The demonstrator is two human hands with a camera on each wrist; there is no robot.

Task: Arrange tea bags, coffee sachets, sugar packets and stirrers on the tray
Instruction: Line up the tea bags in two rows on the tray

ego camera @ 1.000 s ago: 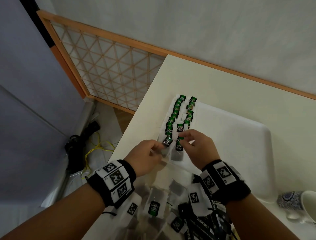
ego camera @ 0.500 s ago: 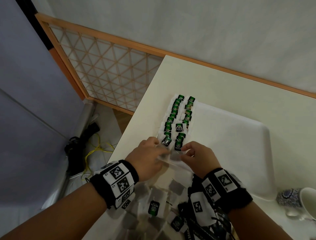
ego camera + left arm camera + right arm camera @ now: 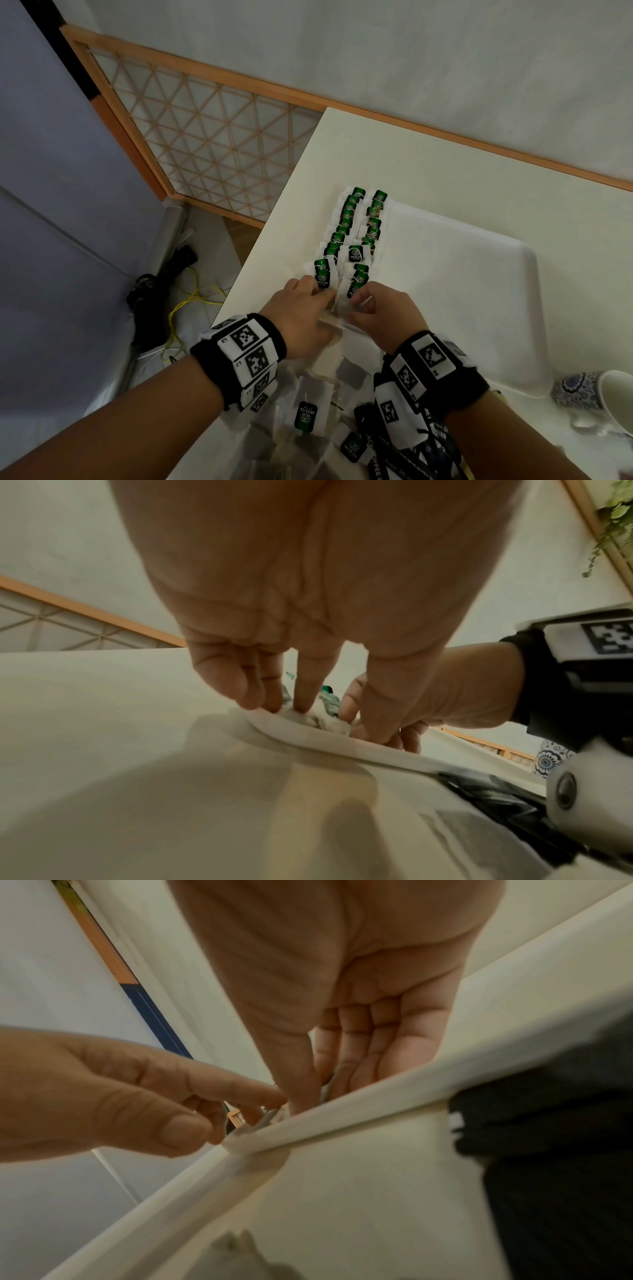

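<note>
A white tray [image 3: 479, 291] lies on the white table. Two rows of green-tagged tea bags [image 3: 346, 222] run along its left side. Both hands meet at the tray's near-left corner, at the near end of these rows. My left hand [image 3: 308, 301] pinches a tea bag [image 3: 322, 277] with its fingertips [image 3: 301, 704] just over the tray rim [image 3: 342, 742]. My right hand [image 3: 363, 301] has its fingers curled and pinches the neighbouring tea bag [image 3: 356, 284] between thumb and fingers [image 3: 308, 1091]. The bags' paper bodies are mostly hidden under the hands.
Loose tea bags [image 3: 305, 414] and black coffee sachets [image 3: 394, 459] lie heaped on the table under my wrists. A blue-patterned cup [image 3: 575, 394] and a white cup [image 3: 616, 404] stand at the right. The table's left edge drops to a floor with cables [image 3: 185, 308].
Both hands have drawn back toward the tray's near-left corner. The tea bag held in my left hand now lies flat with its green tag at the end of the left row.
</note>
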